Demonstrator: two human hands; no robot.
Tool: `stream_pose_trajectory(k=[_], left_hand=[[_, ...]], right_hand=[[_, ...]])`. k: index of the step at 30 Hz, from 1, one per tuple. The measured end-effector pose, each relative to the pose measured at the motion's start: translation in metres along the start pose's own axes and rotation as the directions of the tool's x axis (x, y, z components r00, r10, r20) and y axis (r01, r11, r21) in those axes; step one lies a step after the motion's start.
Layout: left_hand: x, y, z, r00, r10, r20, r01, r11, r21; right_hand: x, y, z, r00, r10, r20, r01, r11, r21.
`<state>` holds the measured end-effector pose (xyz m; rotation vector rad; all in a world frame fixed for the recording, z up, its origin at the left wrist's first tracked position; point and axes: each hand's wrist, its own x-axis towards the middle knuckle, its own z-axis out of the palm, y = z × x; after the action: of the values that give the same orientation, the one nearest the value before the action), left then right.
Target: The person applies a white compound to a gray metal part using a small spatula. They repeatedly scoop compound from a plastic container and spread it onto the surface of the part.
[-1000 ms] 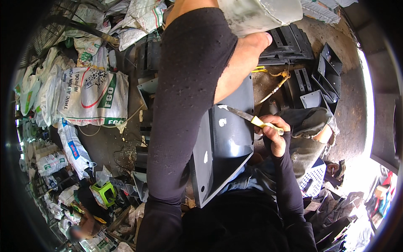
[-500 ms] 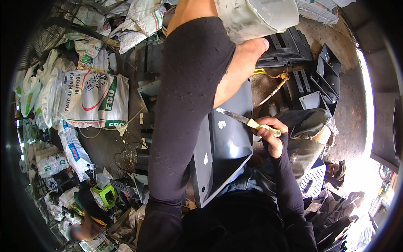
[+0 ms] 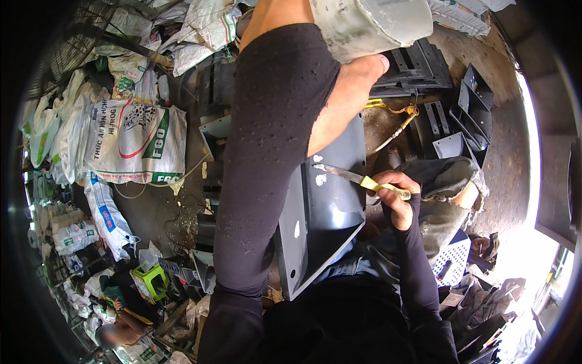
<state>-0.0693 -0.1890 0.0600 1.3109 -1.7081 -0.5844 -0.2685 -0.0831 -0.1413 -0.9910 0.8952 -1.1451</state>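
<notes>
My left hand, black sleeve over the palm, is closed on a whitish, smeared plastic tub at the top. The tub's inside does not show. In my right hand is a putty knife with a yellow handle, gripped between thumb and fingers. Its blade tip carries a little white paste and lies close over a dark grey, bent metal part resting across my lap. Small white paste dabs mark that part's face. My left forearm hides its upper left side.
Dark metal parts are stacked beyond my right hand, with more brackets to the right. White printed sacks lie at left. A green plastic stool and another person are at lower left. A thin hose crosses the floor.
My right hand and the putty knife have shifted slightly right and down, drawing the blade tip off the upper paste dab, which now looks smaller. My left hand and the tub have barely moved.
</notes>
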Motion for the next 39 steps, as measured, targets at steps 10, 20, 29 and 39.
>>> stream_pose_trajectory(k=[10,20,29,39], left_hand=[[-0.001,0.002,0.000,0.991,0.132,-0.018,-0.132,0.991,0.004],[-0.004,-0.011,0.003,0.993,0.120,-0.024,-0.122,0.982,-0.146],[-0.004,0.022,0.009,0.998,-0.058,-0.012,0.059,0.992,0.116],[0.001,0.008,0.005,0.999,-0.020,-0.027,0.020,1.000,0.000]], right_hand=[[-0.002,-0.003,0.003,0.997,0.027,-0.068,-0.029,0.999,-0.032],[0.001,0.007,0.000,0.999,0.009,-0.040,-0.011,0.998,-0.060],[-0.001,0.010,0.000,0.999,-0.011,-0.050,0.014,0.999,0.051],[-0.005,0.004,-0.002,1.000,0.010,-0.004,-0.010,1.000,-0.001]])
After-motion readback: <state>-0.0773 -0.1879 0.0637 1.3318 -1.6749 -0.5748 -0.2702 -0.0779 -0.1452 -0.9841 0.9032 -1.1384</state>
